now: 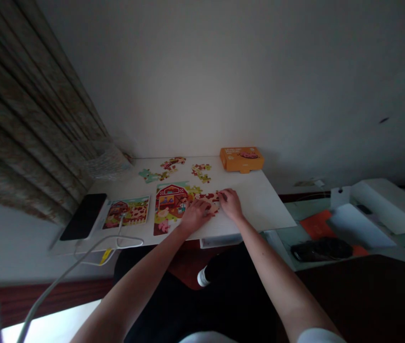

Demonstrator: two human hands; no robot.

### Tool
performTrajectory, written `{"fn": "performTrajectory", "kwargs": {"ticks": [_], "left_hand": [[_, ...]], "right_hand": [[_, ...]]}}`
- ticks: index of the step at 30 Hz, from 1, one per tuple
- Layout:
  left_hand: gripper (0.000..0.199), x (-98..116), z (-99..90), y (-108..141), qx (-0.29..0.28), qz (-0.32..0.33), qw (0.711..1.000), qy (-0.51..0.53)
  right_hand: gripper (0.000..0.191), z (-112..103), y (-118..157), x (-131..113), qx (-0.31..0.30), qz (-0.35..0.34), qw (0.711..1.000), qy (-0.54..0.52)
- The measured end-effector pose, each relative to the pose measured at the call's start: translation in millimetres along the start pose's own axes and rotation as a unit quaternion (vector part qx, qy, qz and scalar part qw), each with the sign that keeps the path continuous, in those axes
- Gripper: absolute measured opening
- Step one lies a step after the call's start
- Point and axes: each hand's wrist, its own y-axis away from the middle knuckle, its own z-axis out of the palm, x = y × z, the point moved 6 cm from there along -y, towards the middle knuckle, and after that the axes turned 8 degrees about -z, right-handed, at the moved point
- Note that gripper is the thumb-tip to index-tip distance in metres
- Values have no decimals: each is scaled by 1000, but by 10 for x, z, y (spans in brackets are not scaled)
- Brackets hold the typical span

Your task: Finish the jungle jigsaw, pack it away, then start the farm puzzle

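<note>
A partly joined farm puzzle with a red barn lies on the white table. My left hand rests over its right part, fingers bent together on the cow pieces. At the right edge of those cow pieces, my right hand has its fingers closed at a puzzle piece. Further back lie loose piece groups, one green and brown, one red and yellow. The reference picture card is left of the puzzle.
An orange box stands at the table's back right. A black tablet lies far left, with a white cable crossing the front left edge. White boxes and a black bag are right of the table.
</note>
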Motion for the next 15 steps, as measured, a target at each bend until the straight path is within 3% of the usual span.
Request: {"fn": "performTrajectory", "kwargs": {"ticks": [8,15], "left_hand": [[21,16,67,25,13,24,1000,-6],[21,26,37,-63,-9,-20,999,42]], "right_hand": [[26,16,4,-41,-14,-15,1000,17],[30,44,18,-97,-30,-20,999,34]]}}
